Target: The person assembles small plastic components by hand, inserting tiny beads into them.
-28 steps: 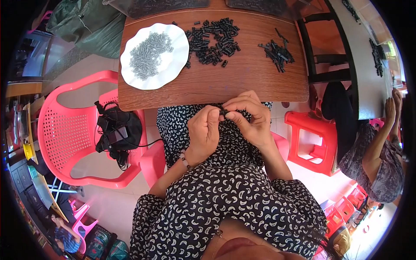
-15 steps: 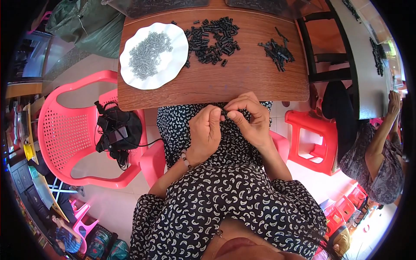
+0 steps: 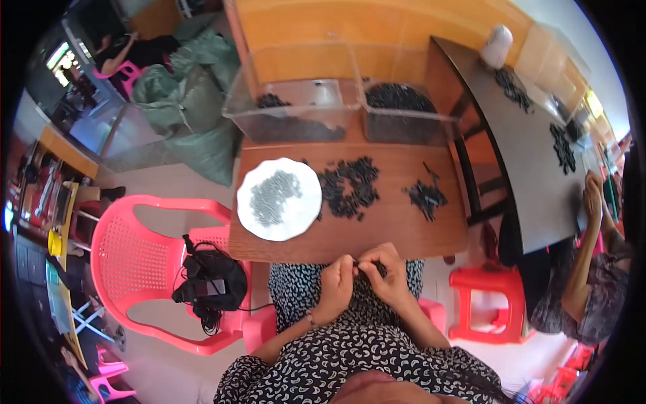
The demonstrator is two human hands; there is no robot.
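Observation:
My left hand (image 3: pixel 336 281) and my right hand (image 3: pixel 385 275) meet just off the near edge of the wooden table (image 3: pixel 397 242). Both are closed, fingertips together around a small black plastic piece (image 3: pixel 356 263), mostly hidden by the fingers. On the table's left lies a white scalloped plate (image 3: pixel 309 225) bearing a heap of small clear tubular pieces (image 3: pixel 272 196). Beside it spreads a pile of short black cylindrical pieces (image 3: pixel 363 176). Farther right sits a smaller pile of longer black pieces (image 3: pixel 426 199).
Two clear bins (image 3: pixel 296 121) with black pieces stand at the table's back. A pink chair (image 3: pixel 138 269) holding a black bag (image 3: pixel 215 276) is at left. Green sacks (image 3: pixel 192 108) stand behind. At right are a red stool (image 3: pixel 464 276), a dark table (image 3: pixel 538 195) and another person's arm (image 3: pixel 582 259).
The view has tilted up, bringing the bins and the back wall into sight. My hands stay together at the table edge, still holding the small black piece.

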